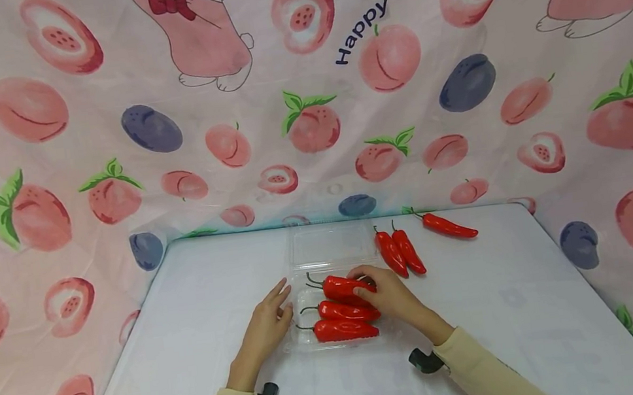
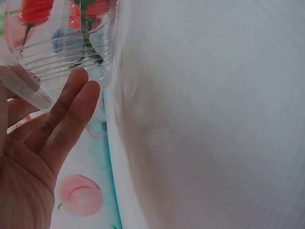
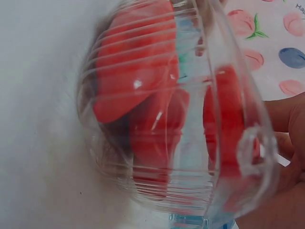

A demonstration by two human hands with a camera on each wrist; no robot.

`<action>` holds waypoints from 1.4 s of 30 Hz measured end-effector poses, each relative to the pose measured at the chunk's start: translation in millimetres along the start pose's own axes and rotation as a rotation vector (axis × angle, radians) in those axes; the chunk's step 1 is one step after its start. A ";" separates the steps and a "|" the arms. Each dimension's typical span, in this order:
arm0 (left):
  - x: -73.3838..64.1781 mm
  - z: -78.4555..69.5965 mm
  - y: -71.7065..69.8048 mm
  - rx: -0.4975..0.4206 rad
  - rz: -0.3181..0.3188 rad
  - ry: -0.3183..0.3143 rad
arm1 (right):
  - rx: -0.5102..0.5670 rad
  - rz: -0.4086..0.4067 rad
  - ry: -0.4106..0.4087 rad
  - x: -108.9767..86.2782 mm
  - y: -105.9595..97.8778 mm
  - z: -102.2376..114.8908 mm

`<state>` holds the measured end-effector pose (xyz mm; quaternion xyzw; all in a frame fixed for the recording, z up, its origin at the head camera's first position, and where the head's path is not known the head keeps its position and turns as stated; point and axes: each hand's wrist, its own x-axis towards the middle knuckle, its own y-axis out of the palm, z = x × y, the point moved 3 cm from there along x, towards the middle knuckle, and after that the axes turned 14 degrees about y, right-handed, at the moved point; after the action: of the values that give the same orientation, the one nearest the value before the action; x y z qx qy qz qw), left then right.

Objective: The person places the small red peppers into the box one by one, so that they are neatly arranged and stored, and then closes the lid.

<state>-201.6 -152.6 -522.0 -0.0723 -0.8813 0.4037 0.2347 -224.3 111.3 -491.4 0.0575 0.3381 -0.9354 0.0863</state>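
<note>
A clear plastic clamshell box (image 1: 293, 346) lies open with its lid (image 1: 331, 245) folded back. Inside are red peppers with green stems, among them a middle pepper (image 1: 345, 310) and a front pepper (image 1: 344, 330). My right hand (image 1: 392, 290) holds a red pepper (image 1: 339, 285) by its tip end over the back of the box. A second stem beside it suggests another pepper, mostly hidden. At the box's left side is my left hand (image 1: 264, 329); in the left wrist view its fairly straight fingers (image 2: 71, 107) touch the clear wall (image 2: 62, 62).
Two red peppers (image 1: 391, 254) (image 1: 409, 252) lie side by side right of the lid. Farther right lies a single pepper (image 1: 449, 226) near the back edge of the white table (image 1: 484, 308). A fruit-printed cloth (image 1: 327, 189) hangs behind.
</note>
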 end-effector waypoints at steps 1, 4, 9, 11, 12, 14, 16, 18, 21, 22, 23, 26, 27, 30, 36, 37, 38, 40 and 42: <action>0.0 0.2 0.2 -0.002 0.000 0.000 | -0.013 0.001 -0.006 0.1 0.9 -0.1; 0.3 0.1 0.2 -0.004 0.006 -0.005 | -0.048 0.005 -0.023 0.4 3.2 -0.2; 1.2 0.3 0.3 0.002 0.007 -0.002 | -0.090 0.011 -0.050 -1.2 5.1 1.5; 1.6 0.1 -0.2 -0.005 0.006 -0.001 | -0.103 0.009 -0.058 -2.0 5.8 2.2; 1.8 -0.2 -0.5 -0.008 0.005 0.000 | -0.108 0.007 -0.062 -2.4 6.0 2.6; 2.1 -0.7 -1.1 -0.010 0.005 0.009 | -0.121 0.002 -0.063 -2.7 6.9 2.9; 2.2 -1.0 -1.6 -0.011 0.008 0.007 | -0.140 0.003 -0.062 -2.8 8.1 2.5; 2.3 -1.2 -1.6 -0.010 0.010 0.006 | -0.158 0.002 -0.063 -2.6 9.3 1.5; 2.4 -1.1 -1.1 -0.009 0.011 -0.008 | -0.175 0.001 -0.060 -1.8 11.1 -0.4; 2.5 -1.3 -1.0 -0.008 0.011 -0.010 | -0.177 -0.002 -0.062 -1.6 11.6 -0.8; 2.5 -1.3 -0.8 -0.009 0.011 -0.012 | -0.182 -0.006 -0.064 -1.3 12.0 -1.2; 2.6 -1.0 -0.5 -0.005 0.015 -0.017 | -0.187 -0.015 -0.074 -0.8 13.0 -1.2; 2.6 -1.1 -0.6 -0.005 0.017 -0.016 | -0.191 -0.017 -0.079 -0.8 13.2 -1.1; 2.7 -1.3 -1.1 -0.004 0.018 -0.006 | -0.209 -0.025 -0.089 -0.4 13.8 -1.1; 2.4 -0.9 -1.2 0.002 0.004 0.024 | -0.236 -0.032 -0.103 -0.2 14.8 -0.9; 2.2 -0.6 -1.1 0.004 0.002 0.021 | -0.240 -0.031 -0.107 -0.4 15.1 -0.8; 1.9 -0.3 -0.9 0.007 0.002 0.019 | -0.246 -0.030 -0.110 -0.4 15.4 -0.8; 1.3 -0.1 -0.8 0.009 0.002 0.017 | -0.260 -0.025 -0.116 -0.6 15.9 -0.8; 0.7 0.1 -0.8 0.007 0.002 0.014 | -0.272 -0.020 -0.125 -1.0 16.4 -0.7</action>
<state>-202.2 -153.0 -521.2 -0.0750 -0.8782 0.4065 0.2405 -220.0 99.5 -501.9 -0.0163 0.4561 -0.8836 0.1050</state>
